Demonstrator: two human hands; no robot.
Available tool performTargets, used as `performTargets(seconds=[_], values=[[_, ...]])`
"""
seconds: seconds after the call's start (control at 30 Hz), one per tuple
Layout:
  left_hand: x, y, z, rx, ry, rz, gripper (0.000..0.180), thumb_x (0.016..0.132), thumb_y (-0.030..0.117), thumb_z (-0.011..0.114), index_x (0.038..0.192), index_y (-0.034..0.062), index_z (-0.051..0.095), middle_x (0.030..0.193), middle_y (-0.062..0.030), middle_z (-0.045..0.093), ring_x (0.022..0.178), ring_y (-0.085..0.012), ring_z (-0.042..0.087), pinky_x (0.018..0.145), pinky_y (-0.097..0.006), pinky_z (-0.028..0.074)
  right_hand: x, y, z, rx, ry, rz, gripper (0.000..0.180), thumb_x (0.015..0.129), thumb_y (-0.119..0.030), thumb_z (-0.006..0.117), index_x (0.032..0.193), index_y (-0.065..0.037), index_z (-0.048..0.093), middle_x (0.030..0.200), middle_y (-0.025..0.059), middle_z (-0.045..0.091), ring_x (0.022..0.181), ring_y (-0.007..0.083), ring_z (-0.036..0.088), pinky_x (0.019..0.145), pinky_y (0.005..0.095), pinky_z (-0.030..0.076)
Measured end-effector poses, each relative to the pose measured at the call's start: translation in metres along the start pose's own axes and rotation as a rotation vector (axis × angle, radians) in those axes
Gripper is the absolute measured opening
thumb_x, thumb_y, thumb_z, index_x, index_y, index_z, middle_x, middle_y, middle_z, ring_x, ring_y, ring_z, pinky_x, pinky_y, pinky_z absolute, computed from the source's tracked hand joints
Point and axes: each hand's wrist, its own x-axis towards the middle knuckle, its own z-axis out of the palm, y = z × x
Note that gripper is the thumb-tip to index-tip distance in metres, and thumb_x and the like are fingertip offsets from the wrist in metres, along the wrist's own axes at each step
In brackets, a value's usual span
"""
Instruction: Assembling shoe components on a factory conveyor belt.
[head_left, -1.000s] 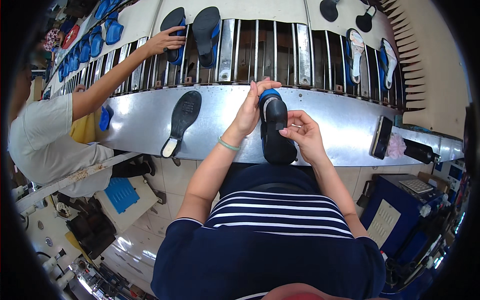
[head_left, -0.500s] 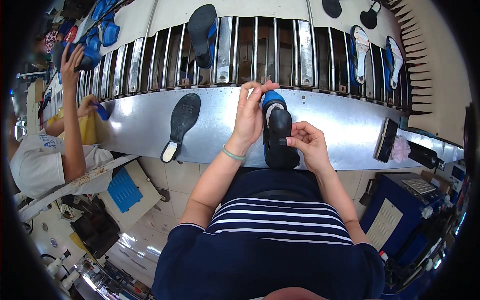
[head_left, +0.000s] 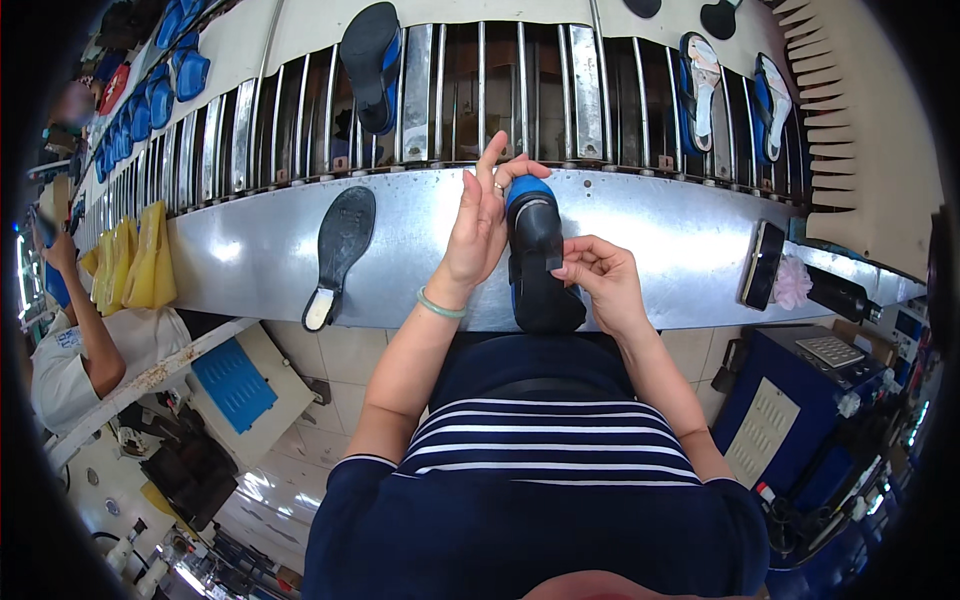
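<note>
In front of me a shoe [head_left: 545,310] with a blue toe and black heel end lies bottom-up across the near edge of the metal ledge. A black sole [head_left: 538,228] rests along its bottom, reaching near the blue toe. My left hand [head_left: 482,225] is open beside the toe, its fingers spread and some fingertips touching the tip. My right hand [head_left: 604,278] is closed in a pinch on the sole's right edge near the middle. To the left another black sole [head_left: 347,232] lies flat on the ledge, a pale patch at its narrow end.
Beyond the metal ledge [head_left: 240,240] runs a roller conveyor [head_left: 465,95] carrying a black-soled shoe [head_left: 371,65] and two sandal-like shoes [head_left: 702,90]. A phone [head_left: 764,262] and black bottle [head_left: 840,295] lie right. Yellow pieces [head_left: 150,260] and a co-worker [head_left: 90,350] are left.
The black sole has shifted toward the toe, covering the pale area that showed there. My left fingers have spread wider. The co-worker's arms have drawn back from the conveyor.
</note>
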Motion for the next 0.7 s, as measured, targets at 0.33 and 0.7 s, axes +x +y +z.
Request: performTargets(seconds=[0.33, 0.7], values=[[0.0001, -0.0005, -0.0016, -0.009, -0.065, -0.029, 0.075, 0.099, 0.063, 0.016, 0.154, 0.0113, 0.009, 0.131, -0.0172, 0.045, 0.135, -0.0256, 0.030, 0.116, -0.040, 0.019, -0.0014, -0.0017, 0.0026, -0.020, 0.044, -0.062, 0.020, 0.083, 0.004, 0.070, 0.103, 0.001, 0.066, 0.088, 0.0052, 0.070, 0.075, 0.0078, 0.063, 0.064, 0.0212, 0.048], [-0.0012, 0.0002, -0.0008, 0.035, -0.065, -0.020, 0.078, 0.099, 0.064, 0.015, 0.155, 0.0099, 0.008, 0.131, -0.0150, 0.044, 0.136, -0.0243, 0.030, 0.115, -0.040, 0.020, 0.0006, -0.0035, 0.0054, -0.046, 0.049, -0.015, 0.021, 0.082, 0.002, 0.071, 0.103, 0.001, 0.067, 0.084, 0.0037, 0.070, 0.072, 0.0073, 0.062, 0.063, 0.0205, 0.047]])
